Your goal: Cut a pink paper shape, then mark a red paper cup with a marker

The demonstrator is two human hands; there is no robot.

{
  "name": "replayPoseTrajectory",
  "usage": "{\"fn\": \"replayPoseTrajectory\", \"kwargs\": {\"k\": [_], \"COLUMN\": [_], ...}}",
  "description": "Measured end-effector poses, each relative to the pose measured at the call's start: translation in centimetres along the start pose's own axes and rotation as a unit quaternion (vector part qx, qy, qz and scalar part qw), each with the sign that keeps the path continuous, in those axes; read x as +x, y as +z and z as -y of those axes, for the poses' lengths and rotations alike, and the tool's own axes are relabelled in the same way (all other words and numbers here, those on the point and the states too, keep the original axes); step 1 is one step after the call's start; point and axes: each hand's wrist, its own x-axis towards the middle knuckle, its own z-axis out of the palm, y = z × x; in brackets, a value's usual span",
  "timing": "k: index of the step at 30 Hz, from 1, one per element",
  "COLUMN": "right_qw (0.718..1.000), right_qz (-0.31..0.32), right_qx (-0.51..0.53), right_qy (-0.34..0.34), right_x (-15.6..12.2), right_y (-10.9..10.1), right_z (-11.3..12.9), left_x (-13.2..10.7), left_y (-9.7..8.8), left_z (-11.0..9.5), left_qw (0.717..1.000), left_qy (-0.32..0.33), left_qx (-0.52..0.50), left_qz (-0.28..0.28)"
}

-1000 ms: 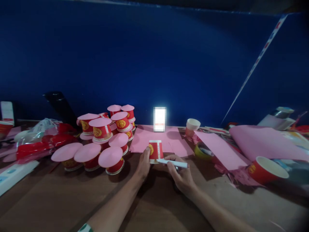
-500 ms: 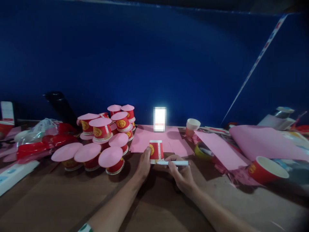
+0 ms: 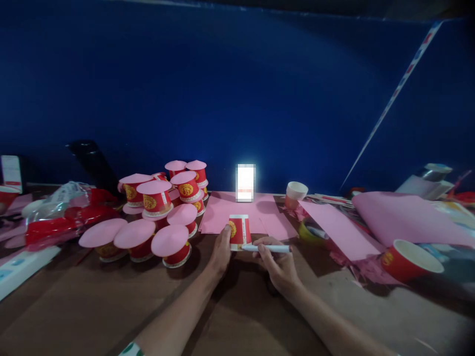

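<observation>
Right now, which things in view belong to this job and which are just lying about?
Likely in the job:
red cup, in the left hand
white pen-like tool, in the right hand
pink-topped cups

Seemingly lying about:
black cylinder
red plastic packaging

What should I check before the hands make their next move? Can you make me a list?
1. Left hand steadying the held red cup: ok, it grips the cup's left side.
2. Right hand holding the white pen-shaped tool: ok, it's pinched in the fingers.
3. Tool's tip touching the cup: cannot tell; it's at the lower edge, but contact is unclear.
4. Left hand clear of the pink-topped cups: ok, there's a gap.
5. Right side tidy: not ok, crumpled pink scraps lie there.
</observation>
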Motion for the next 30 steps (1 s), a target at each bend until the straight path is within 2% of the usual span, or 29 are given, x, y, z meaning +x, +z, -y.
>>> {"fn": "replayPoseTrajectory", "kwargs": {"k": [4,18,26,30], "right_qw": [1.000,0.999,1.000,1.000], "right_qz": [0.013,-0.004,-0.009,-0.020], "right_qx": [-0.020,-0.049,-0.013,-0.008], "right_qy": [0.003,-0.020,0.012,0.001], "right_x": [-0.08,0.07,-0.05,0.28], "right_y": [0.01,-0.03,0.02,-0.12], "right_z": [0.17,0.28,-0.22,0.00], "left_x": [0.07,0.02,-0.08,-0.16], "left_y": [-0.20,-0.36,-0.43,-0.30], "left_z": [0.00,0.00,-0.02,-0.30], "left_qw": [1.000,0.999,0.999,0.999], "left_qy": [0.004,0.014,0.018,0.008], "left_qx": [0.003,0.021,0.023,0.000], "left_qz": [0.018,0.035,0.035,0.042]}}
